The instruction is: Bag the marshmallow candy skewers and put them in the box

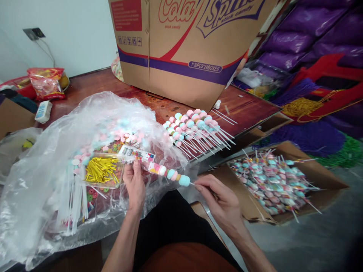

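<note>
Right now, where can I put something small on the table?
The table has bare wood between the red packet and big box, behind the plastic bag. It's crowded around the yellow ties and lined-up candy sticks.

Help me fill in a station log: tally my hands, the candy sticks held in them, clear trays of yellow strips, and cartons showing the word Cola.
Left hand and right hand: 2
Held candy stick: 1
Clear tray of yellow strips: 1
Cola carton: 1
Total: 5
</note>
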A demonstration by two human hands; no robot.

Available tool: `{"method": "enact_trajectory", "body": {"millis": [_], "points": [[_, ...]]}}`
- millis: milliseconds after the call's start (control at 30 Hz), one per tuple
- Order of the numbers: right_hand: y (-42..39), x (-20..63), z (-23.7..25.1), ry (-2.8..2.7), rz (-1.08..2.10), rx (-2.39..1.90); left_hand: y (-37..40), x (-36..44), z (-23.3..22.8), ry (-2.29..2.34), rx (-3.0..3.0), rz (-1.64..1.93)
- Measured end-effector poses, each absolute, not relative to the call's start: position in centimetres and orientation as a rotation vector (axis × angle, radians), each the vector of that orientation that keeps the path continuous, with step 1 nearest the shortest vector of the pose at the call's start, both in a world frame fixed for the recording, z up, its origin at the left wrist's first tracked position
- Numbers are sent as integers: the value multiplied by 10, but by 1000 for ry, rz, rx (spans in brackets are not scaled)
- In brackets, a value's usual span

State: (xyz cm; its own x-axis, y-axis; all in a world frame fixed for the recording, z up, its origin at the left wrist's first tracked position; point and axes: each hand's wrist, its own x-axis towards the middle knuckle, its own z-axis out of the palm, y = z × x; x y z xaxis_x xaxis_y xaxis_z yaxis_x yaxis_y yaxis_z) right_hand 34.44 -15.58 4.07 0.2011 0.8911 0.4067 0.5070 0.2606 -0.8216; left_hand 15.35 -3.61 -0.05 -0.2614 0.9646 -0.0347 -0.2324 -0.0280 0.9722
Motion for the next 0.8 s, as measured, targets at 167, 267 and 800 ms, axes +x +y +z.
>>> {"method": "enact_trajectory", "body": {"millis": [167,267,800], "points": [[-156,344,36,-1443,622,-1474,-39,159,-1,1123,792,1509],[-157,343,34,-1399,659,-1538,-40,160,-2,1144,763,1504],[-149,316,18,-1486,222,-1477,-57,171,19,1014,667,1280]]}}
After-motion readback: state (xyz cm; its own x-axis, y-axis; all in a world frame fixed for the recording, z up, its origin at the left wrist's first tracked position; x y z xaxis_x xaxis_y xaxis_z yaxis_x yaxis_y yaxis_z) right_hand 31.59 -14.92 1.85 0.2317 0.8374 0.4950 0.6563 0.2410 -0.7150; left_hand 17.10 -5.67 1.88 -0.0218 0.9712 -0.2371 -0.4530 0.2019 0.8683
